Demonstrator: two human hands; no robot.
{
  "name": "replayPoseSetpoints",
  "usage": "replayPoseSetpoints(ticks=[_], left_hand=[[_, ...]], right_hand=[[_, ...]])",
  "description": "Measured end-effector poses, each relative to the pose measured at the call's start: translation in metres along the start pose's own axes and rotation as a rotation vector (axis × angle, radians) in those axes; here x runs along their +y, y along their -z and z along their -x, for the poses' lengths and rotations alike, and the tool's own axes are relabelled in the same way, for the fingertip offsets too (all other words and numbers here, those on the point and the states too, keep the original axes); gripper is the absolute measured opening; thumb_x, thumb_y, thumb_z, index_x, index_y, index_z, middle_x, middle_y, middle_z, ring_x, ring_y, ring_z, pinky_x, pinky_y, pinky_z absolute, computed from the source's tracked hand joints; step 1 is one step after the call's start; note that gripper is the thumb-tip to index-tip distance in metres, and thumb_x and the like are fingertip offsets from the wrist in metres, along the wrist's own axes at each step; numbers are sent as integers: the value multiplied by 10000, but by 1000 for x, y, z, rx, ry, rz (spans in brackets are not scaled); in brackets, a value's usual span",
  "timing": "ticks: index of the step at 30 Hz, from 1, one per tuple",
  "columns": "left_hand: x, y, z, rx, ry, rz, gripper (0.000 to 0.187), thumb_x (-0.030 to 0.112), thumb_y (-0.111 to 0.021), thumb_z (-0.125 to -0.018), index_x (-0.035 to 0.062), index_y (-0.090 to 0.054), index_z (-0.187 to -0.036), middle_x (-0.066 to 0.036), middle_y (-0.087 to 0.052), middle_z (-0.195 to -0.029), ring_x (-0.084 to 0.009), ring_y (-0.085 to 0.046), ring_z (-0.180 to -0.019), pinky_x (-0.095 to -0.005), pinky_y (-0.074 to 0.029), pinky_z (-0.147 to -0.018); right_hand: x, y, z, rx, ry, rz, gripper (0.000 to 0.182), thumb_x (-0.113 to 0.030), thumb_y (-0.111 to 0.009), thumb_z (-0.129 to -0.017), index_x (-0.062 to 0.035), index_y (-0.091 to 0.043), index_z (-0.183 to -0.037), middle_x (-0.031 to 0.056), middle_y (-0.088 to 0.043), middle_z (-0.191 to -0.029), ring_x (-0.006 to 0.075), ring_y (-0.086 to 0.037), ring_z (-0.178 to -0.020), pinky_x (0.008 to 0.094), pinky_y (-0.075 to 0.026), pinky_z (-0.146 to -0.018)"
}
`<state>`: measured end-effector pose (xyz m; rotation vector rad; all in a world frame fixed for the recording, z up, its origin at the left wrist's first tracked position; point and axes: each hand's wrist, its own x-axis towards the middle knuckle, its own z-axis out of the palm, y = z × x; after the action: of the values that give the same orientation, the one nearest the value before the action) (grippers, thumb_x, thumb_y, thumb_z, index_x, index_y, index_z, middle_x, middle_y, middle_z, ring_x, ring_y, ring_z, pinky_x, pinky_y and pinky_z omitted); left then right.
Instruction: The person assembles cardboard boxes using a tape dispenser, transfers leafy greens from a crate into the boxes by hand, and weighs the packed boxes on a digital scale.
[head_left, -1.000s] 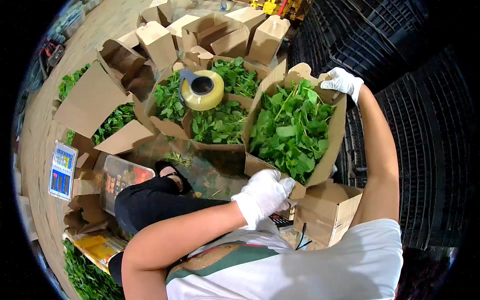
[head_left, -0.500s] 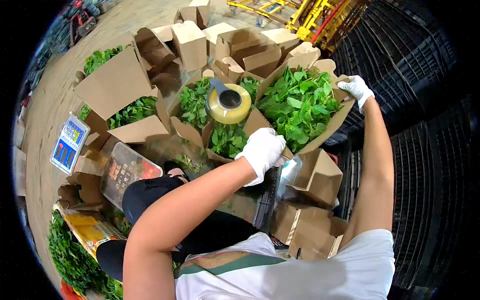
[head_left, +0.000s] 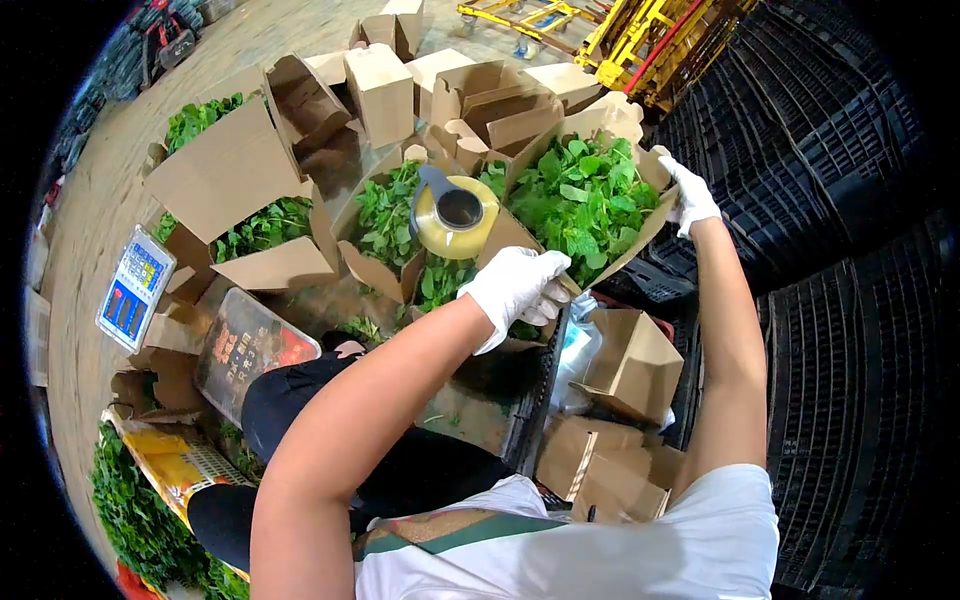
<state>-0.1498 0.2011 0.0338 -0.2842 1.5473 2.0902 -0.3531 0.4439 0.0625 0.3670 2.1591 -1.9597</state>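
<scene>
A cardboard box (head_left: pixel 652 228) full of leafy green sprigs (head_left: pixel 582 200), which look like mint, is held tilted between my gloved hands. My left hand (head_left: pixel 520 288) grips its near corner with curled fingers. At the far right corner, my right hand (head_left: pixel 688 195) has its fingers closed over the cardboard edge. Just left of this box, a tape dispenser with a big roll of clear tape (head_left: pixel 455 217) rests on top of other boxes of greens (head_left: pixel 387 212).
Open cardboard boxes (head_left: pixel 385 95) crowd the far side. A scale display (head_left: pixel 136 288) and a plastic lid (head_left: pixel 255 350) are at left. Black crates (head_left: pixel 850 330) are stacked at right, and folded boxes (head_left: pixel 628 365) lie below my hands. Yellow metal frames (head_left: pixel 630 50) stand behind.
The box of greens has shifted a little left, with both hands still on it. My right hand has moved left and slightly down, its fingers now more upright along the edge.
</scene>
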Motion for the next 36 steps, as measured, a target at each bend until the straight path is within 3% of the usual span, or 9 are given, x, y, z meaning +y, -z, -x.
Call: replayPoseSetpoints(ticks=[3,7,11,15,22,24,28,32,36], left_hand=[[-3,1,-2,-9,-3,4,253,226,-531,-799,4,-509,-916,-161,-612,-790,-244,-593,-569,-349,-494,-502],[-13,0,-3,26,-72,18,193,123,-535,-773,-36,-482,-868,-180,-589,-725,-269,-614,-562,-363,-501,-461],[-3,-5,15,-28,-46,-25,284,204,-550,-798,-27,-484,-951,-177,-605,-816,-236,-599,-590,-329,-497,-489],[0,2,34,-14,40,-135,470,380,-586,-789,5,-482,-1052,-160,-611,-901,-189,-561,-587,-295,-480,-520],[-13,44,58,71,45,-170,258,244,-558,-830,52,-524,-998,-96,-630,-862,-117,-563,-557,-239,-452,-493],[-8,67,80,131,-6,-165,308,249,-552,-833,40,-506,-1055,-100,-633,-874,-115,-566,-565,-236,-457,-508],[4,99,117,174,-138,-201,304,199,-531,-835,3,-494,-1064,-107,-631,-878,-105,-565,-608,-219,-456,-542],[21,153,167,354,-219,21,241,128,-531,-815,10,-512,-1025,-90,-629,-824,-112,-551,-591,-217,-436,-536],[21,187,200,491,-334,60,238,157,-537,-825,24,-516,-1022,-85,-619,-864,-115,-547,-624,-228,-440,-561]], right_hand=[[13,-9,9,-50,-57,130,338,-259,-659,-694,-105,-582,-985,84,-576,-965,266,-538,-903,494,-429,-743],[20,4,-5,141,111,303,204,47,-545,-616,42,-546,-820,206,-553,-740,324,-560,-600,470,-459,-482],[11,3,12,154,113,372,200,-71,-612,-669,26,-564,-838,158,-559,-783,330,-574,-627,446,-509,-514],[0,19,27,-35,-44,164,628,-341,-635,-711,13,-428,-1187,255,-328,-1276,454,-412,-1085,536,-436,-775],[-9,1,83,111,40,284,818,-407,-676,-673,26,-322,-1270,280,-282,-1301,409,-364,-1150,495,-350,-902],[-1,5,65,298,435,551,859,-414,-693,-653,114,-331,-1226,260,-432,-1210,309,-432,-1128,329,-358,-911],[-11,-5,70,431,717,675,751,-398,-675,-672,98,-417,-1175,246,-493,-1150,276,-493,-1067,320,-380,-890],[-91,-94,104,-24,933,364,511,-299,-666,-699,45,-516,-1045,142,-572,-983,185,-542,-880,278,-426,-786],[-133,-212,65,-108,1261,562,305,-257,-608,-753,-11,-575,-930,89,-596,-869,170,-545,-821,306,-442,-743]])
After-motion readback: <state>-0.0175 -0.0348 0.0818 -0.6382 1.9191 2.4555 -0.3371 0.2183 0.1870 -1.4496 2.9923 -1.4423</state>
